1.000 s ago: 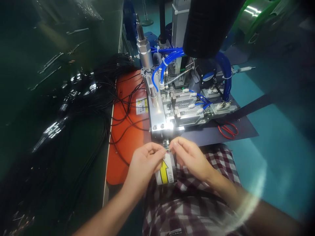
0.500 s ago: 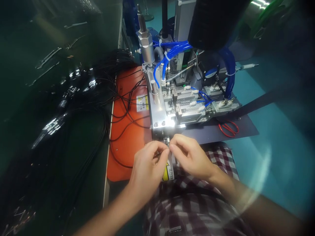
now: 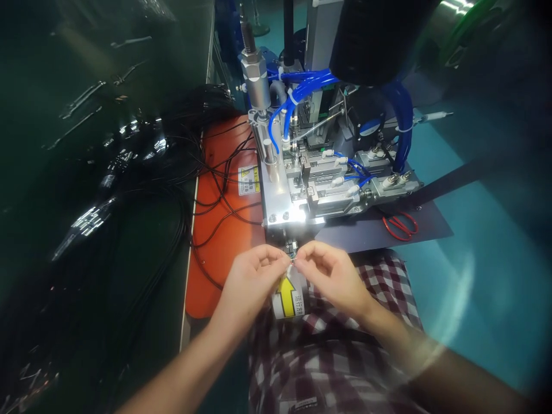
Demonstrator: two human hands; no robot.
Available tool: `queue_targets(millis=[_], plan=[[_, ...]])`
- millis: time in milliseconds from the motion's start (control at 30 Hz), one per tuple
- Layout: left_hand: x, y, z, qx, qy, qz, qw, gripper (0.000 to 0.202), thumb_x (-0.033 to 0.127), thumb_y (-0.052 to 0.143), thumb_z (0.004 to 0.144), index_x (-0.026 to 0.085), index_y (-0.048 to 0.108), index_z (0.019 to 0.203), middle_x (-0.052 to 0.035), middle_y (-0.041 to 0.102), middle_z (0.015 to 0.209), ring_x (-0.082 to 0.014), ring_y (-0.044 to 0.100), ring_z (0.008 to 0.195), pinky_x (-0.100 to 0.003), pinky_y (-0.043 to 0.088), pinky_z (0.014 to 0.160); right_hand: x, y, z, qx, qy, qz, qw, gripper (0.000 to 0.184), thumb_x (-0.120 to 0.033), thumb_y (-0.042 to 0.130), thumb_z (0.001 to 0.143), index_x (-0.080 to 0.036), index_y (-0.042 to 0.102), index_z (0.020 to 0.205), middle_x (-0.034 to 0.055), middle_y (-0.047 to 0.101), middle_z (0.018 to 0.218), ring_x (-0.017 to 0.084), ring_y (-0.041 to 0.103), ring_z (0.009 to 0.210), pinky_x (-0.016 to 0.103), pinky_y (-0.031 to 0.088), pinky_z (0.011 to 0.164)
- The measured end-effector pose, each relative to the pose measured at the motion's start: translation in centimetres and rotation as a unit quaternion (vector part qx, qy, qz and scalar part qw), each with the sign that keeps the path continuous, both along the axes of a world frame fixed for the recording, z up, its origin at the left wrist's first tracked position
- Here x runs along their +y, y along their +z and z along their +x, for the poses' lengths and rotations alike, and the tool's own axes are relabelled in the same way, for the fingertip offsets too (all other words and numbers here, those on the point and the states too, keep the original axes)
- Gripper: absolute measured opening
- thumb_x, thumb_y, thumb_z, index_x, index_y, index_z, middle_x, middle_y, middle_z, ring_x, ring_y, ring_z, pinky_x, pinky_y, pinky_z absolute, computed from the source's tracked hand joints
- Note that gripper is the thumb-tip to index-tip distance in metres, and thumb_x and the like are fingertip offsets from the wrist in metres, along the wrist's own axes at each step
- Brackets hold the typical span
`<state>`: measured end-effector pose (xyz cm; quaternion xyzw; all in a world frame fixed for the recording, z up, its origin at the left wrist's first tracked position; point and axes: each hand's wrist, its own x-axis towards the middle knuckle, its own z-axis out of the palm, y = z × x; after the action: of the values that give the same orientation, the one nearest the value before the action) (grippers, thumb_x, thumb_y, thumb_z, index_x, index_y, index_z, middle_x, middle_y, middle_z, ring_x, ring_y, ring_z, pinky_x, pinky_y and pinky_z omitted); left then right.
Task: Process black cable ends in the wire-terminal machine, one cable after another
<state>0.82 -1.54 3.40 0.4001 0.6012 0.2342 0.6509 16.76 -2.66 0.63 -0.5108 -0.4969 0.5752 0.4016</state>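
Note:
My left hand (image 3: 252, 282) and my right hand (image 3: 330, 276) meet fingertip to fingertip just in front of a metal machine (image 3: 302, 190). Both pinch a tiny part (image 3: 292, 260) between thumb and forefinger; it is too small to name. Directly below the fingers sits a white label with a yellow arrow (image 3: 288, 299) on the machine's front. A thin black wire (image 3: 215, 230) runs from the left toward my left hand.
An orange mat (image 3: 224, 190) lies left of the machine, crossed by black wires from a big bundle (image 3: 142, 167). Blue air hoses (image 3: 302, 92) loop over the machine. Red-handled scissors (image 3: 401, 224) rest on a dark sheet at right. My checked clothing (image 3: 328, 356) fills the foreground.
My hands dropped slightly and covered the yellow arrow label half a second ago; now they are raised a little, the label shows again, and the pinch stays together.

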Motion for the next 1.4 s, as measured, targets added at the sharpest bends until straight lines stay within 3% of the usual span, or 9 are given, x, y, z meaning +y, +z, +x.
queue_targets(millis=[433, 667, 933, 1033, 1200, 1400], plan=[[0.1, 0.3, -0.1, -0.005, -0.005, -0.007, 1.0, 0.023, 0.039, 0.064, 0.079, 0.018, 0.059, 0.073, 0.0099, 0.029, 0.047, -0.0042, 0.021, 0.041, -0.017, 0.022, 0.039, 0.1, 0.4, -0.4, 0.019, -0.022, -0.026, 0.999, 0.01, -0.023, 0.063, 0.077, -0.018, 0.057, 0.072, -0.0065, 0.045, 0.054, 0.007, 0.037, 0.043, 0.022, 0.03, 0.041], [0.1, 0.0, -0.1, -0.072, 0.013, -0.029, 0.997, 0.02, 0.033, 0.063, 0.081, 0.017, 0.057, 0.071, 0.0093, 0.033, 0.043, -0.0042, 0.023, 0.041, -0.019, 0.017, 0.042, 0.0, 0.7, -0.6, 0.084, -0.021, -0.117, 0.989, 0.015, -0.027, 0.064, 0.077, -0.017, 0.055, 0.071, -0.0087, 0.042, 0.048, 0.006, 0.035, 0.042, 0.019, 0.03, 0.04], [0.0, -0.2, 0.0, -0.11, 0.028, -0.032, 0.993, 0.02, 0.028, 0.061, 0.082, 0.017, 0.054, 0.067, 0.0093, 0.033, 0.039, -0.0044, 0.02, 0.04, -0.021, 0.013, 0.042, 0.1, 0.8, -0.8, 0.093, -0.032, -0.136, 0.986, 0.012, -0.024, 0.065, 0.074, -0.017, 0.056, 0.069, -0.008, 0.045, 0.048, 0.006, 0.036, 0.041, 0.019, 0.03, 0.04], [0.0, -0.2, 0.1, -0.114, 0.034, -0.021, 0.993, 0.017, 0.027, 0.061, 0.082, 0.016, 0.055, 0.07, 0.0096, 0.035, 0.039, -0.0044, 0.023, 0.039, -0.021, 0.014, 0.042, 0.0, 0.8, -0.8, 0.094, -0.032, -0.13, 0.987, 0.011, -0.023, 0.063, 0.075, -0.017, 0.055, 0.069, -0.0087, 0.042, 0.046, 0.006, 0.034, 0.04, 0.019, 0.029, 0.04], [-0.2, -0.1, 0.1, -0.124, 0.048, -0.015, 0.991, 0.014, 0.022, 0.061, 0.08, 0.015, 0.056, 0.07, 0.008, 0.043, 0.047, -0.0022, 0.024, 0.039, -0.02, 0.013, 0.042, -0.2, 0.7, -0.8, 0.061, -0.02, -0.066, 0.996, 0.011, -0.022, 0.064, 0.076, -0.016, 0.056, 0.069, -0.0044, 0.05, 0.059, 0.006, 0.039, 0.048, 0.02, 0.031, 0.044], [-0.3, -0.1, 0.2, -0.108, 0.048, -0.004, 0.993, 0.015, 0.025, 0.062, 0.08, 0.015, 0.056, 0.071, 0.0085, 0.04, 0.049, -0.0016, 0.023, 0.04, -0.018, 0.015, 0.041, 0.1, 1.2, -0.4, 0.053, 0.004, -0.063, 0.997, 0.009, -0.022, 0.061, 0.078, -0.016, 0.057, 0.072, -0.0039, 0.05, 0.06, 0.007, 0.039, 0.05, 0.021, 0.032, 0.046]])
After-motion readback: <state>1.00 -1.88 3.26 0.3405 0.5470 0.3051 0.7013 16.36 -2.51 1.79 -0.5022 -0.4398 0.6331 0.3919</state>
